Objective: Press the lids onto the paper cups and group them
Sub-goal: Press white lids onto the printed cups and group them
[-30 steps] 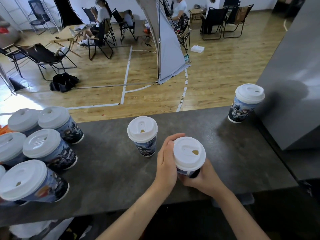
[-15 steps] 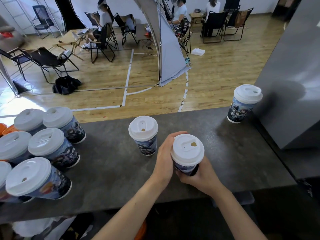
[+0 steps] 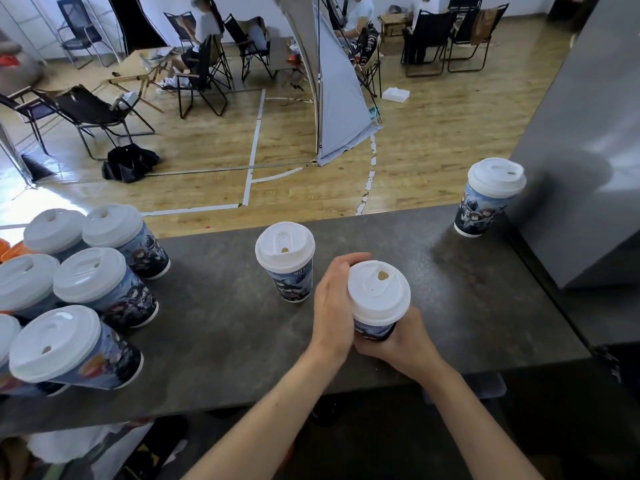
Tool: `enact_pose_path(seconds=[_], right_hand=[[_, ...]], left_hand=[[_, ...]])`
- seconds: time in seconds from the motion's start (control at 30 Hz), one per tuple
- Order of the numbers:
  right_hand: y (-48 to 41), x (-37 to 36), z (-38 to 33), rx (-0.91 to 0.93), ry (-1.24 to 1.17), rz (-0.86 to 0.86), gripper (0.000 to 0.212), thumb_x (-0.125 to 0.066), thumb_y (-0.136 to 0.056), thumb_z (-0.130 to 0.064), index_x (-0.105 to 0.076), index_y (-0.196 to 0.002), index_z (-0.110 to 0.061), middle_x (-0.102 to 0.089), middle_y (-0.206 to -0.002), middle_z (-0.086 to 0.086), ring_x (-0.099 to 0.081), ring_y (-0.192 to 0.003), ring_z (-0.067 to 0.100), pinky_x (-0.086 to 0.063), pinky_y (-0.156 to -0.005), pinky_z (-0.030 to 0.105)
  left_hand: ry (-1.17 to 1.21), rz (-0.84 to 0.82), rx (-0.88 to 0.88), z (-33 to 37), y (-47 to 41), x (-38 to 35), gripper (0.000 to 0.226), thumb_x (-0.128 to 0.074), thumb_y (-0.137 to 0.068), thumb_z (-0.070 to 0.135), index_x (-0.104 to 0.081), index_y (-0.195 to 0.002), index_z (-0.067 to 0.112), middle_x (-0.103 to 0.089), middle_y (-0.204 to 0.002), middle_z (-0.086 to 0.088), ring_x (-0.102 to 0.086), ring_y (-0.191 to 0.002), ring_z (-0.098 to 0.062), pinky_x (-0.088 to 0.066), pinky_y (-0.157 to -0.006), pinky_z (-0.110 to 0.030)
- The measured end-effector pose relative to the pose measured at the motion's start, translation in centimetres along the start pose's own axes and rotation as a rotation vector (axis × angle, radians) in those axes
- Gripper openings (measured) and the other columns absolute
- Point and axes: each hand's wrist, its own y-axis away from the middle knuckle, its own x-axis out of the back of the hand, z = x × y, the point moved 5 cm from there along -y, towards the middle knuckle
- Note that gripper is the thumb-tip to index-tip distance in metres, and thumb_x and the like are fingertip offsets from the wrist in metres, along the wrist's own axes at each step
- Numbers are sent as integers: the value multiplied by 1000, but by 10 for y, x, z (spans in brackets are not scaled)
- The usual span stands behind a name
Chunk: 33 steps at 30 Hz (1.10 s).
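A printed paper cup with a white lid (image 3: 378, 296) is held above the dark counter (image 3: 221, 327) near its front edge. My left hand (image 3: 333, 306) wraps its left side, fingers curled round the back. My right hand (image 3: 398, 344) grips its lower body from the near side. Just to the left stands another lidded cup (image 3: 286, 260). A third lidded cup (image 3: 486, 197) stands at the far right, by the grey wall. Several lidded cups (image 3: 90, 289) are grouped at the counter's left end.
A grey cabinet wall (image 3: 581, 174) bounds the counter on the right. Beyond the counter's far edge lies a wooden floor with folding chairs, seated people and a grey tent panel (image 3: 339, 109). Something orange (image 3: 10, 247) shows at the far left.
The held cup has risen slightly and shifted a little left, both hands keeping their grip. The view has tilted a bit; the other cups stay put.
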Motion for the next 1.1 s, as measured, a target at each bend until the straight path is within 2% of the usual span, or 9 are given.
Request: enact_pose_path(seconds=[0.1,0.17,0.3,0.43,0.57,0.7,0.87,1.0,1.1], right_hand=[[-1,0,0,13,-3,-11,87,-93,-67,-33,-55,-144,-20,-66,-133,-21,-62,-127,4,-50,-106,20],[-1,-2,-1,17,-6,-30,89,-93,-68,-33,-51,-146,-27,-63,-136,-24,-59,-130,3,-47,-106,16],[-2,-5,-4,30,5,-59,87,-93,-70,-29,-49,-145,-39,-61,-140,-21,-57,-132,5,-48,-108,20],[-3,-5,1,27,-2,-53,96,-97,-70,-35,-45,-151,-22,-59,-145,-11,-56,-136,12,-51,-109,33],[1,-3,-2,48,30,0,99,-95,-67,-47,-43,-148,-23,-59,-141,-16,-58,-132,7,-52,-104,25],[1,-1,-1,45,15,6,96,-96,-69,-37,-45,-149,-21,-61,-141,-13,-59,-133,10,-52,-105,25],[0,-2,1,60,27,-30,90,-93,-74,-29,-46,-151,-20,-62,-142,-14,-58,-134,11,-51,-111,35],[2,-6,-1,56,-18,-45,91,-93,-73,-40,-47,-151,-23,-62,-142,-16,-58,-134,8,-50,-110,31],[2,-7,-6,49,-38,-32,100,-91,-70,-55,-44,-152,-22,-59,-145,-14,-55,-136,8,-49,-110,28]], left_hand=[[-5,-166,59,8,-14,-6,41,-43,-92,25,-72,-109,3,-76,-109,-12,-70,-99,-15,-53,-87,-23],[6,-155,39,8,-12,-7,40,-41,-93,25,-72,-108,3,-76,-104,-7,-68,-94,-11,-51,-84,-19],[28,5,4,0,1,1,37,-39,-96,25,-72,-104,9,-76,-98,3,-69,-94,-7,-51,-82,-17],[-36,143,-76,0,11,4,34,-36,-100,23,-69,-105,13,-73,-98,7,-67,-96,-7,-51,-84,-19],[-95,281,-128,-4,26,7,32,-35,-103,27,-67,-109,23,-70,-105,9,-64,-109,-18,-49,-95,-32],[-63,154,-100,0,18,9,27,-40,-101,25,-66,-107,20,-71,-101,11,-65,-101,-10,-50,-88,-23],[-27,-182,10,16,-11,-1,39,-41,-99,24,-70,-110,1,-76,-110,-10,-69,-101,-16,-52,-90,-24],[-25,-62,-33,11,3,0,39,-38,-103,24,-72,-107,5,-76,-105,-11,-70,-101,-24,-53,-90,-32],[-34,57,-97,5,14,0,39,-36,-105,23,-72,-107,8,-76,-104,-5,-69,-101,-20,-53,-88,-27]])
